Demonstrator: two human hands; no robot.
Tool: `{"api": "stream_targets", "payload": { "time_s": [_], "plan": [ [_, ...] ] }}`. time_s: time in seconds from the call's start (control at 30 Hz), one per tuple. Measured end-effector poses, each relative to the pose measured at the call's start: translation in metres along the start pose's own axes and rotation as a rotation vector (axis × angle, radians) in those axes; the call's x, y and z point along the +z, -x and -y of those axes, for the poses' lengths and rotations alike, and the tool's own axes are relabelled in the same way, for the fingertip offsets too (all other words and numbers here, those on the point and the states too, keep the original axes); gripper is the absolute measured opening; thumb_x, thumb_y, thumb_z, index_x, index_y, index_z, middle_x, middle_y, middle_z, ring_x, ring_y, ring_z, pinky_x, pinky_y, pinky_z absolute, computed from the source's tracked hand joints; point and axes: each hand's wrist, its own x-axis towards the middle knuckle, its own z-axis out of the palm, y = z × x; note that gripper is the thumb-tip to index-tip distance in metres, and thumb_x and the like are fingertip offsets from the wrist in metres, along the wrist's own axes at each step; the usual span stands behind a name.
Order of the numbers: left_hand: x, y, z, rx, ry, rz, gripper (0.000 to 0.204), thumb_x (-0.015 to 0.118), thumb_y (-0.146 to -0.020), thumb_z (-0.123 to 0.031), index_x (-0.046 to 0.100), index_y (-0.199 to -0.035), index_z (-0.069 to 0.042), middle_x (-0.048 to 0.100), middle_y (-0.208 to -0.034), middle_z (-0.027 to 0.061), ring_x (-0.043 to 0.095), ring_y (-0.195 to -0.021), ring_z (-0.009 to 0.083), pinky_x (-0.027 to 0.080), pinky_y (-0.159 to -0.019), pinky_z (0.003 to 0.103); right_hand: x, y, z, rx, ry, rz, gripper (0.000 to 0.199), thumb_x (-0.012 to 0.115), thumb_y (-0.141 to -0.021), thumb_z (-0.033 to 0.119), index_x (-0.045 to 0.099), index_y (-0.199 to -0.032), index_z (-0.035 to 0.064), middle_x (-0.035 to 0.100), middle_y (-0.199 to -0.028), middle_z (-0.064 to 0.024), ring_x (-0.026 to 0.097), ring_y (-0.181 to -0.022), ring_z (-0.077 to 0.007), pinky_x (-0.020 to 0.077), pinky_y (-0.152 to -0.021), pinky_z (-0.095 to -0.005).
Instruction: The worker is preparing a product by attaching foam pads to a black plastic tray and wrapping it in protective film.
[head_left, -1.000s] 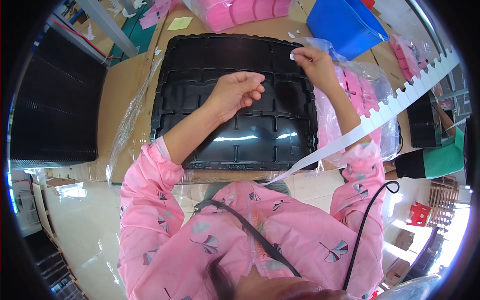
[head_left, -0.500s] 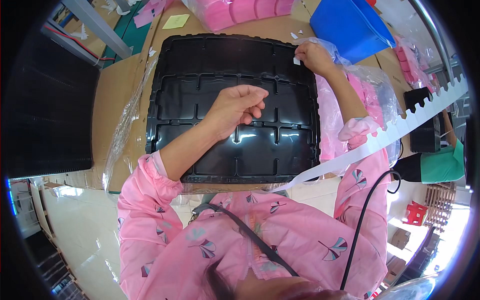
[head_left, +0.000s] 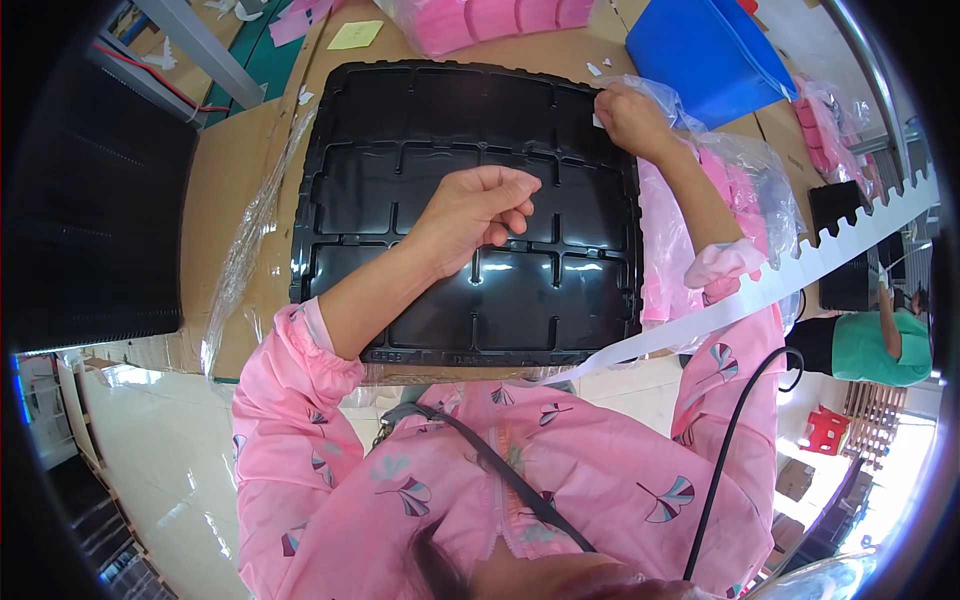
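A black plastic tray [head_left: 440, 200] with raised ribs and shallow compartments lies in front of me. My left hand [head_left: 478, 212] hovers over its middle, thumb and forefinger pressed together; whatever is between the tips is hidden. At the tray's far right corner, my right hand [head_left: 635, 122] has its fingers curled closed on a small white label [head_left: 598, 121], which partly shows beneath them against the rim. A long white paper strip [head_left: 740, 304] with a notched edge crosses over my right forearm and runs down to the tray's near edge.
Tall stacked black trays [head_left: 95, 210] stand at the left. A blue bin [head_left: 700, 60] is at the far right, near pink trays in clear plastic [head_left: 740, 185]. Crumpled clear film [head_left: 245, 250] lies left of the tray. A co-worker in green [head_left: 880, 345] is at right.
My right hand has shifted slightly right at the corner, and less of the white label shows. The left hand stays nearly still. The co-worker at right has come further into view.
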Motion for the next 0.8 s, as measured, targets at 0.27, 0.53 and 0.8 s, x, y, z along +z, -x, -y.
{"api": "stream_targets", "payload": {
  "time_s": [0.27,0.53,0.8],
  "plan": [
    [-0.001,0.001,0.001,0.006,-0.003,0.002,0.021,0.060,-0.086,-0.018,0.060,-0.096,0.000,0.058,-0.074,0.0025,0.052,-0.057,0.0052,0.039,-0.044,0.016,0.003,0.011,0.006,0.018,0.034,-0.043,0.009,0.053,-0.081,0.012,0.057,-0.079,0.0043,0.055,-0.081,-0.0113,0.057,-0.079,-0.0321,0.0456,-0.067,-0.0417],
    [0.000,0.002,-0.001,0.007,-0.010,0.001,0.020,0.059,-0.086,-0.017,0.060,-0.097,0.000,0.058,-0.074,0.0026,0.052,-0.057,0.0053,0.039,-0.044,0.016,-0.002,0.018,0.013,-0.027,0.022,-0.040,0.008,0.054,-0.081,0.011,0.058,-0.081,0.0041,0.055,-0.081,-0.0116,0.057,-0.077,-0.0314,0.0463,-0.066,-0.0402],
    [0.002,0.002,0.004,0.022,-0.013,-0.011,0.024,0.057,-0.088,-0.021,0.059,-0.098,0.001,0.057,-0.074,0.0028,0.052,-0.058,0.0057,0.040,-0.045,0.016,-0.029,0.054,0.065,0.056,-0.480,-0.225,0.002,0.059,-0.076,0.003,0.058,-0.077,0.0020,0.055,-0.078,-0.0107,0.056,-0.073,-0.0273,0.0454,-0.063,-0.0347]
  ]
}}
